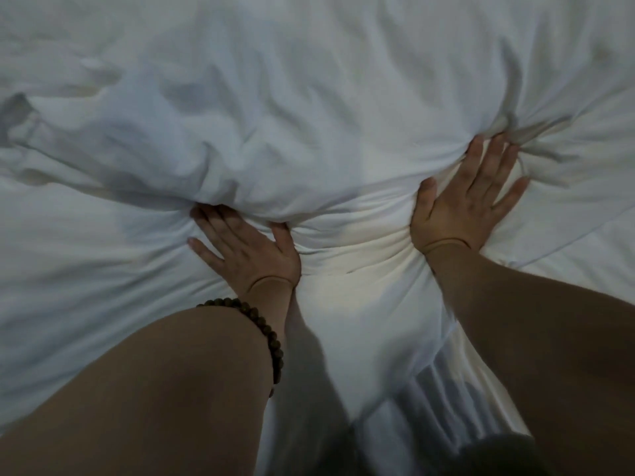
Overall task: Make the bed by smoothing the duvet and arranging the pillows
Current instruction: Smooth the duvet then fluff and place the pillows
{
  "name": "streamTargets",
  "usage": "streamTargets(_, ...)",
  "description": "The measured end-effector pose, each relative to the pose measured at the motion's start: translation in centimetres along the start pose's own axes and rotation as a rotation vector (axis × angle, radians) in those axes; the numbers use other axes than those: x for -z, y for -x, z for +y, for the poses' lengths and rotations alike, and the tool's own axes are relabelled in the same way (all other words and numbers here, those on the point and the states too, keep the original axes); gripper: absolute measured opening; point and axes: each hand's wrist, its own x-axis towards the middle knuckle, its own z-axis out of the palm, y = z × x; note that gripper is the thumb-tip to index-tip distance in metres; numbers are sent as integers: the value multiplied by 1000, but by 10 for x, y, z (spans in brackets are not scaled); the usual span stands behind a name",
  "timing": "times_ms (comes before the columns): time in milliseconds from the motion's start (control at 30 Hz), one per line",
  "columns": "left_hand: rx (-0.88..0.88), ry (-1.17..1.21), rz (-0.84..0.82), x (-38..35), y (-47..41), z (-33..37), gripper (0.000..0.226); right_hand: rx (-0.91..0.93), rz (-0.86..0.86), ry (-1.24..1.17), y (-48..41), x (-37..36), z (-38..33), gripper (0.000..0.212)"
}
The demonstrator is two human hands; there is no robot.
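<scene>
A white duvet (309,97) fills nearly the whole view, spread over the bed and heavily rumpled, with a thick bunched ridge running across the middle and deep creases fanning out from it. Judging by this, the smoothing is at an early stage: much of the cover looks wrinkled, and no pillows are visible, so arranging them seems yet to come. Both bare arms reach forward from the bottom edge. The left hand (247,252), with a dark beaded bracelet (264,334) on its wrist, lies flat with fingers spread, fingertips tucked under the ridge. The right hand (464,207) presses flat too, fingers splayed, pushing into the fold. The hands are apart, gripping nothing.
</scene>
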Motion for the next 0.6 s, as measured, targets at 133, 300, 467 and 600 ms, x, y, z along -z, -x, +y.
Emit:
streamTargets(133,26,-3,-32,-1,-1,0,86,-3,-43,27,-2,-3,-2,77)
streamTargets(300,52,-35,-50,-8,-4,1,90,7,-50,-14,-2,-14,-2,73)
streamTargets(467,22,-81,-55,8,2,-3,86,67,-116,-79,6,8,5,72)
streamTargets(600,124,124,28,52,3,11,72,114,-157,-316,-29,55,3,59)
